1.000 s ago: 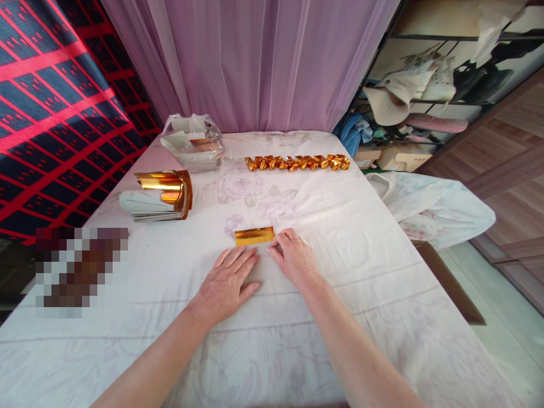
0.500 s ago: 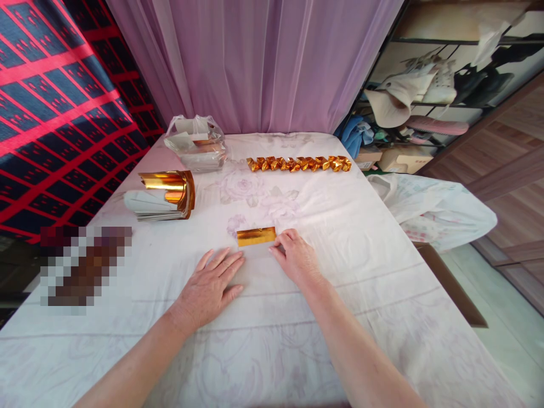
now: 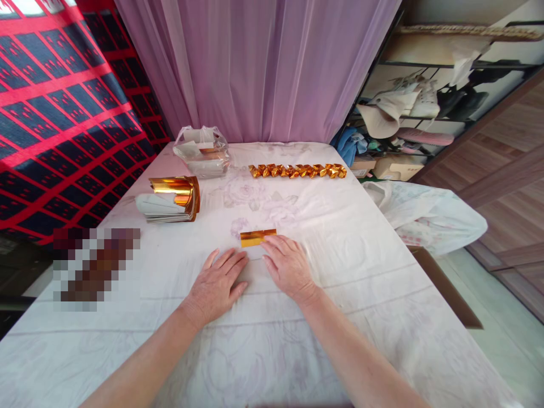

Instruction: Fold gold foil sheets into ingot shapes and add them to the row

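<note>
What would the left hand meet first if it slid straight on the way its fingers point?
The left hand lies flat on the tablecloth, fingers aimed up and to the right. Just past its fingertips lies the folded gold strip, so it would probably meet that first, near its left end.

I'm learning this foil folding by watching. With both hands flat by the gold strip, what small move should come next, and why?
Probably pinch the near edge of the gold strip with the right hand, the left hand steadying it: the right fingertips already touch it, and it lies flat, unlike the folded gold pieces in the row beyond.
</note>
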{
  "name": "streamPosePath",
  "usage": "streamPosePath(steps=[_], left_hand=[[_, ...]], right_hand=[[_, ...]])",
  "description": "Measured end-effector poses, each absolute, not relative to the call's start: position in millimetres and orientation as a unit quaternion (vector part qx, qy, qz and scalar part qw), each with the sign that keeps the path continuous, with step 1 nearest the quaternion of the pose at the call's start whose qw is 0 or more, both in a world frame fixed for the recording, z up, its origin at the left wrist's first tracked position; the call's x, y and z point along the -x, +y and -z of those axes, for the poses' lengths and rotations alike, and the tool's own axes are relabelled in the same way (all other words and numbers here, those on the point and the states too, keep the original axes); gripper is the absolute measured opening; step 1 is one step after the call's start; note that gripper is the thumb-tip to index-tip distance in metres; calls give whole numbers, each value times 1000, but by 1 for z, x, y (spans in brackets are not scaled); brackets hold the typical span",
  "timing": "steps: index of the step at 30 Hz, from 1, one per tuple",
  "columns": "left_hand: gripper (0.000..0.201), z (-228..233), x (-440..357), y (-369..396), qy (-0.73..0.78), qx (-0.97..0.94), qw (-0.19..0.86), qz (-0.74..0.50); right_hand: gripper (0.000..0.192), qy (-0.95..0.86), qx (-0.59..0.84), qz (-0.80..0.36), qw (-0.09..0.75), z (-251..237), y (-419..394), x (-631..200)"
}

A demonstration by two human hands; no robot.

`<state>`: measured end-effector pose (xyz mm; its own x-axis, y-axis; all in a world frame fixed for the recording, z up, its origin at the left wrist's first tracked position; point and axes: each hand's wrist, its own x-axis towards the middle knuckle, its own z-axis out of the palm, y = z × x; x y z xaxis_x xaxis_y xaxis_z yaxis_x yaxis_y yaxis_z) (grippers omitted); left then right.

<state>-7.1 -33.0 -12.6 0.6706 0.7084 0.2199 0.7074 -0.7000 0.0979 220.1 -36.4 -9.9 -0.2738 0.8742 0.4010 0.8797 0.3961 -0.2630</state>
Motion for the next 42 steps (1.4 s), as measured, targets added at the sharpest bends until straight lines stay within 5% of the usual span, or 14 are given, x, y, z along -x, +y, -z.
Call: streamPosePath(steps=[7, 17, 42], left_hand=[[44, 15, 6, -34, 398, -909, -13, -124], [43, 18, 11, -30, 384, -917, -27, -107], [38, 17, 9, -30, 422, -901, -16, -96]], right_hand=[[54, -854, 503, -56, 122, 18, -50, -209], [63, -841, 530, -94, 52, 18, -47, -242], [66, -835, 531, -129, 63, 2, -49, -244]])
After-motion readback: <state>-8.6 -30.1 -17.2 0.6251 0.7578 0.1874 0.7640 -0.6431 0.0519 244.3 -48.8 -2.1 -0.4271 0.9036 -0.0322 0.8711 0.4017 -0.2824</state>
